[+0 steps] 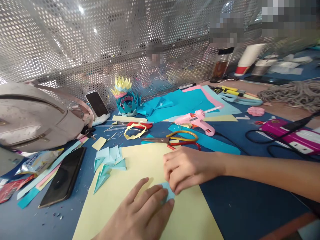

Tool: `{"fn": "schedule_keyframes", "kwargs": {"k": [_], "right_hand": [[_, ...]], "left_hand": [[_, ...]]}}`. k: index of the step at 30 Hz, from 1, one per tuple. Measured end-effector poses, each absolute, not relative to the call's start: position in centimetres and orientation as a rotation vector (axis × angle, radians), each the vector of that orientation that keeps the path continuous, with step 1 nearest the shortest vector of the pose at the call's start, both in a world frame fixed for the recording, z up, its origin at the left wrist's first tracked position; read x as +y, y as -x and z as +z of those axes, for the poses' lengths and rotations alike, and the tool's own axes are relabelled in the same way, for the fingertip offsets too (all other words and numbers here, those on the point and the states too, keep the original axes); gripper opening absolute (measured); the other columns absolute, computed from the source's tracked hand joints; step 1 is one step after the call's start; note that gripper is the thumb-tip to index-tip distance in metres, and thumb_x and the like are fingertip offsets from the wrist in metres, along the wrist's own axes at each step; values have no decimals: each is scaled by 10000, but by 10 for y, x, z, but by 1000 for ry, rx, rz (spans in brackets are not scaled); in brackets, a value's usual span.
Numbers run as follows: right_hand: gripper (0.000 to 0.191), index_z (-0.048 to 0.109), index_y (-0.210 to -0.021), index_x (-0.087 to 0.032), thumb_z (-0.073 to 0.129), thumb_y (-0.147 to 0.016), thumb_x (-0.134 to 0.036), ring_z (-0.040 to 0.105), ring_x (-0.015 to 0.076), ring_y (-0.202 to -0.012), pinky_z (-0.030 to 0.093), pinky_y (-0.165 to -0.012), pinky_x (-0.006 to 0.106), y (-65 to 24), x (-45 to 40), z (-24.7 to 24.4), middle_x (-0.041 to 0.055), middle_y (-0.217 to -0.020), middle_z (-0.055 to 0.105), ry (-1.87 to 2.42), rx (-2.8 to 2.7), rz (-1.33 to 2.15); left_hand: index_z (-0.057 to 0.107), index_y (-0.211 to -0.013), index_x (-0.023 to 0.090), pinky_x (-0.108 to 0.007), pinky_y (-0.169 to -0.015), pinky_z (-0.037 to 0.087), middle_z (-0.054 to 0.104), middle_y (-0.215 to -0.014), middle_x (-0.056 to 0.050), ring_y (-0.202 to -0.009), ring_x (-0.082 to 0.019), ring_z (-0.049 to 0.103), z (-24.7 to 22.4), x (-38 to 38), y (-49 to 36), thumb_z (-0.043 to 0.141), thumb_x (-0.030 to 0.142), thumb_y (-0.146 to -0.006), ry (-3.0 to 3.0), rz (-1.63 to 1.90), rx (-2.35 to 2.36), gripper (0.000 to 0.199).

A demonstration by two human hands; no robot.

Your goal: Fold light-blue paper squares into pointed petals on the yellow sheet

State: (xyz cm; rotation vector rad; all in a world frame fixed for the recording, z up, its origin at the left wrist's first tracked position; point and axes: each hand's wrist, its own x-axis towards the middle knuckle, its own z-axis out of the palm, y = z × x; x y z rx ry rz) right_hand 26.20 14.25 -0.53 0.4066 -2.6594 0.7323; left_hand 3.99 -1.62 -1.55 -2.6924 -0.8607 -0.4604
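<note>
A dark blue tabletop (pixel 220 203) fills the foreground, with a perforated metal screen (pixel 100 43) rising behind it and blurred reflections of people in it. On the table lies one large pale-yellow paper sheet (pixel 140 156). On it, between the two hands, is one small light-blue piece of paper (pixel 170 192). The left hand (pixel 140 213) is loosely spread, fingertips resting on the paper; the right hand (pixel 186 168) is curled narrow, its fingertips pinching the paper's far right side. Left of them sits one cluster of folded light-blue paper pieces (pixel 108 163), overlapping too much to count. Just beyond are one pair of scissors (pixel 160 140) with yellow and red handles, one zigzag pale-yellow paper ring (pixel 135 131) and one pink glue gun (pixel 197 120). Against the screen stands one spiky folded-paper model (pixel 126 100) in blue, pink and yellow, beside layered bright-blue paper sheets (pixel 185 103). Two phones are on the left: a black phone (pixel 63 176) lying flat and a white-edged phone (pixel 97 104) propped upright. Also there are one pale pink backpack (pixel 42 116) and two snack wrappers, one white and blue (pixel 38 162), one red (pixel 12 188). On the right are one magenta power strip (pixel 290 135), one crumpled pink paper piece (pixel 255 111), one heap of grey cord (pixel 292 93), one dark-lidded clear bottle (pixel 221 66) and two cups, one white and red (pixel 250 58), one greyish with a lid (pixel 262 66).
</note>
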Motion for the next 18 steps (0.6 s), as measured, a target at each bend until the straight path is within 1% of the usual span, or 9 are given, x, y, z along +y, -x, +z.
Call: {"fn": "schedule_keyframes", "kwargs": {"k": [2, 6, 7, 9, 12, 14, 16, 17, 18], "right_hand": [[168, 709, -906, -182, 672, -965, -334, 583, 156, -860, 413, -708, 261, -262, 144, -5, 35, -890, 703, -382, -2694, 748], [266, 721, -925, -177, 618, -990, -414, 574, 161, -850, 415, -719, 262, -261, 145, -7, 51, -875, 694, -339, -2696, 813], [280, 723, -913, -179, 602, -998, -417, 572, 160, -840, 411, -714, 262, -260, 145, -8, 51, -868, 694, -331, -2690, 828], [303, 726, -892, -181, 579, -1009, -419, 566, 156, -825, 400, -701, 260, -260, 145, -9, 48, -852, 687, -311, -2689, 860], [306, 728, -900, -178, 574, -1013, -417, 555, 151, -826, 392, -700, 253, -259, 143, -9, 43, -843, 660, -245, -2728, 917], [298, 723, -909, -178, 584, -1010, -421, 548, 153, -835, 391, -718, 253, -258, 141, -8, 39, -850, 642, -186, -2768, 952], [296, 713, -904, -178, 591, -1008, -427, 542, 159, -845, 387, -744, 261, -258, 138, -7, 35, -861, 632, -113, -2796, 980], [295, 706, -898, -178, 590, -1009, -426, 540, 162, -851, 385, -756, 265, -257, 137, -6, 33, -864, 628, -73, -2806, 992], [291, 698, -892, -176, 590, -1010, -419, 538, 163, -853, 383, -763, 269, -257, 135, -5, 31, -866, 624, -33, -2812, 1004]], "left_hand": [[667, -1298, 195, -434, -1259, 167, 725, -1230, -21, -1257, -183, 635, -14, -18, -38, 435, 266, -1065, 2701, -451, -854, 337], [645, -1335, 176, -446, -1257, 211, 714, -1270, -45, -1275, -203, 625, -26, -20, -37, 442, 290, -1069, 2690, -489, -847, 354], [656, -1320, 177, -447, -1256, 228, 712, -1273, -50, -1281, -203, 620, -32, -21, -38, 425, 296, -1076, 2683, -534, -853, 357], [711, -1223, 196, -461, -1248, 270, 733, -1216, -52, -1271, -200, 627, -45, -21, -40, 377, 268, -1088, 2600, -753, -873, 368], [734, -1176, 223, -469, -1240, 297, 733, -1216, -48, -1272, -204, 625, -52, -21, -41, 401, 277, -1084, 2551, -844, -887, 350], [726, -1204, 230, -470, -1247, 278, 732, -1224, -38, -1264, -201, 631, -46, -20, -39, 425, 287, -1079, 2564, -783, -896, 332], [658, -1328, 230, -459, -1258, 243, 698, -1305, -32, -1273, -197, 625, -38, -20, -38, 465, 323, -1069, 2694, -487, -833, 336], [646, -1343, 227, -461, -1262, 230, 695, -1310, -35, -1274, -198, 625, -36, -20, -38, 464, 342, -1069, 2701, -456, -813, 349], [656, -1331, 233, -468, -1259, 240, 701, -1298, -35, -1271, -198, 627, -37, -20, -38, 461, 322, -1072, 2684, -492, -831, 336]]}}
